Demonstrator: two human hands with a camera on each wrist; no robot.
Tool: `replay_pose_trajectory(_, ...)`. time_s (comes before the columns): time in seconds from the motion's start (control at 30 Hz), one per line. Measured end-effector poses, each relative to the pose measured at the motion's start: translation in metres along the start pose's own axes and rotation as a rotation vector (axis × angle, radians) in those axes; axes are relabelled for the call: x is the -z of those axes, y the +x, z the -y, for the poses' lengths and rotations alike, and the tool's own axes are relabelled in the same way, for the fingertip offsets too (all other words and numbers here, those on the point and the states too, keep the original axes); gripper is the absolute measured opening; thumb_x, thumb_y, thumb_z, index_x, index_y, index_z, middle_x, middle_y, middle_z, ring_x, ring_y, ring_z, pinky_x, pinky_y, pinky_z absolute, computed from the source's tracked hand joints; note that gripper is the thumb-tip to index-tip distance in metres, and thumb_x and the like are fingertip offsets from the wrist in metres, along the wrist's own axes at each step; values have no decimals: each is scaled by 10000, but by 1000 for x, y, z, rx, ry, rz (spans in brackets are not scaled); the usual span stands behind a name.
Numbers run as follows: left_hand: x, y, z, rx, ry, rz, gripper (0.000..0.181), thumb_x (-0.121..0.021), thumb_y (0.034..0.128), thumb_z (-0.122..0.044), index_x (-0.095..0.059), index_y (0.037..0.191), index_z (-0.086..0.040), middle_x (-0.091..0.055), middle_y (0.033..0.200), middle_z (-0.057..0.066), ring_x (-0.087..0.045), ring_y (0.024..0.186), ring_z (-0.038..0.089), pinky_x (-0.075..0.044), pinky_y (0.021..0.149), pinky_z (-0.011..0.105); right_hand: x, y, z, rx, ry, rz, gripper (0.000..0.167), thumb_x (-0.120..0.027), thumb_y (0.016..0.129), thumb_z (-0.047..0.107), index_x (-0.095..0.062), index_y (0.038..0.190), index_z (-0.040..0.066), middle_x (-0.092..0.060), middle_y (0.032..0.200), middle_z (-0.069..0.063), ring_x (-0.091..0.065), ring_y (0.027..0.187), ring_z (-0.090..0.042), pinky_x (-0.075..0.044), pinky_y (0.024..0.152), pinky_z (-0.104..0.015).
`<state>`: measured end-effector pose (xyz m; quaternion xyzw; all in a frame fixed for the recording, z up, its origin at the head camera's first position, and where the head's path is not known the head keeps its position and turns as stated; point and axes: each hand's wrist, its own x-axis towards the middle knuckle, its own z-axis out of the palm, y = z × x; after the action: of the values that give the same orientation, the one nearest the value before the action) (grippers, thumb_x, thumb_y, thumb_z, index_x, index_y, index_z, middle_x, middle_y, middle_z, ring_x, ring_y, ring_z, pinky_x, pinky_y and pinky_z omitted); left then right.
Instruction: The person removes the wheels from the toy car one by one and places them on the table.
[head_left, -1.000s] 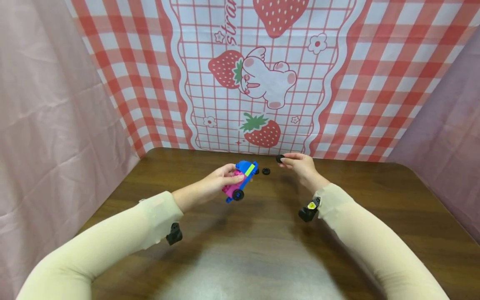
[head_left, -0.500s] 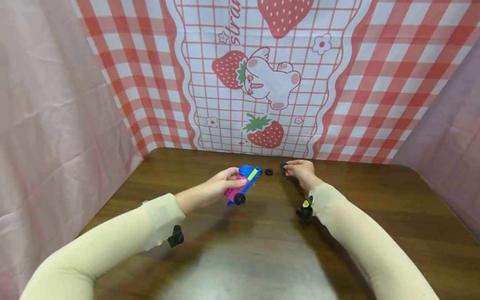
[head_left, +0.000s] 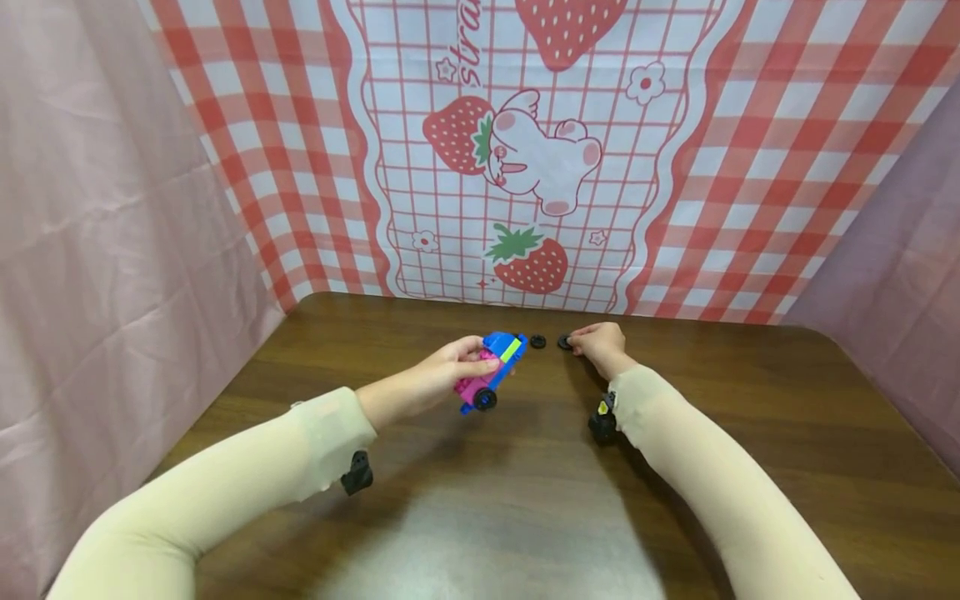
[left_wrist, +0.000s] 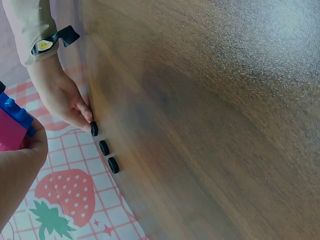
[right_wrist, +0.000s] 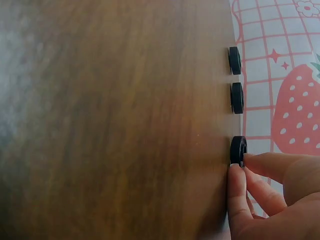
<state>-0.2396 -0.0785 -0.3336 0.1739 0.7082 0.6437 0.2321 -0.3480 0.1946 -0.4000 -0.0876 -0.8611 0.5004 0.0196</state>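
My left hand holds up a toy car built of pink and blue bricks with a yellow-green strip. One black wheel shows on its near side; fingers hide part of the body. At the back of the table, my right hand pinches the edge of a loose black wheel that lies flat on the tabletop. Beside it in a row lie a second wheel and a third wheel. The head view shows only the nearer wheel; the third is hidden behind the car.
A brown wooden table spreads below both arms. Right behind its back edge hangs a red-and-white checked cloth with strawberry prints. A pink curtain hangs at the left, and a mauve curtain at the right.
My right hand has lowered its wheel from above the table onto the tabletop, beside the other wheels. The car in my left hand has shifted slightly right and down.
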Motion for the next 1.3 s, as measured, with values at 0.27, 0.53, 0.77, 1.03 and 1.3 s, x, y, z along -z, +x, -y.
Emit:
replay_pose_trajectory(0.27, 2, 2, 0, 12, -1, -4, 261, -464, 1011, -116, -410, 1217, 35, -629, 1174, 240, -610, 807, 90, -521, 670, 225, 1, 1, 2, -12, -8, 3, 256, -692, 857, 104, -709, 1056, -57, -642, 538, 95, -577, 499, 11, -419, 576, -105)
replay_pose_trajectory(0.53, 0, 3, 1, 26, 8, -20, 288, -474, 1009, -124, -406, 1227, 51, -602, 943, 43, -588, 768, 91, -507, 639, 211, 2, 3, 0, -27, 93, 46, 293, -650, 906, 105, -669, 1110, -105, -670, 607, 53, -592, 529, -9, -494, 595, -153)
replay_pose_trajectory(0.77, -1, 2, 2, 39, 16, -24, 322, -467, 1014, -134, -390, 1264, 55, -604, 958, 52, -596, 781, 94, -511, 653, 214, 4, 2, 0, -12, 157, 110, 307, -568, 951, 73, -624, 1161, -145, -647, 611, 59, -596, 555, -8, -517, 617, -163)
replay_pose_trajectory(1.03, -2, 1, 0, 39, 20, -26, 354, -471, 1015, -145, -382, 1286, 65, -612, 992, 76, -607, 799, 99, -518, 672, 221, 5, 4, -1, -17, 189, 133, 307, -535, 966, 56, -610, 1183, -147, -642, 631, 62, -587, 578, -3, -510, 603, -150)
replay_pose_trajectory(1.3, -1, 0, 3, 18, -1, -29, 337, -477, 1015, -133, -407, 1287, 53, -633, 1179, 269, -661, 850, 114, -545, 715, 243, 9, 5, -2, -43, 269, 204, 347, -497, 989, 57, -544, 1237, -182, -638, 641, 40, -605, 585, -11, -541, 634, -164)
